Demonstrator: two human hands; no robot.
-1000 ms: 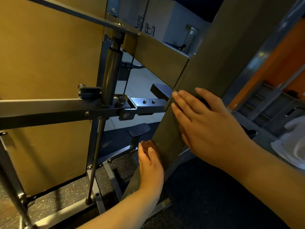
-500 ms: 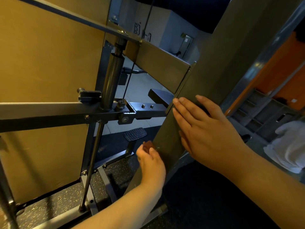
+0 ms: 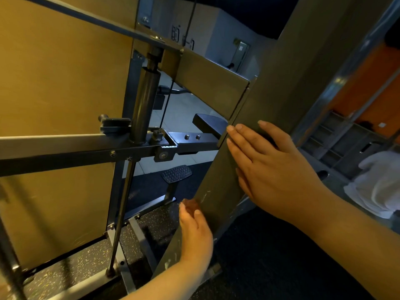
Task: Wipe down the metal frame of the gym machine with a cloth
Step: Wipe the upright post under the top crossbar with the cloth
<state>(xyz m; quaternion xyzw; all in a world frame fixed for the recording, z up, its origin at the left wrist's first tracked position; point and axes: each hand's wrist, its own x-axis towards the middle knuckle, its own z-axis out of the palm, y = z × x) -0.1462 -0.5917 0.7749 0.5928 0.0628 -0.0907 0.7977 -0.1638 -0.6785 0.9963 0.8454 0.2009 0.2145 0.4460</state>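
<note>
Head-worn wide-angle camera faces forward and down, close above right hand (image 3: 279, 169) and left hand (image 3: 195, 232) at the frame post (image 3: 218, 191).
</note>
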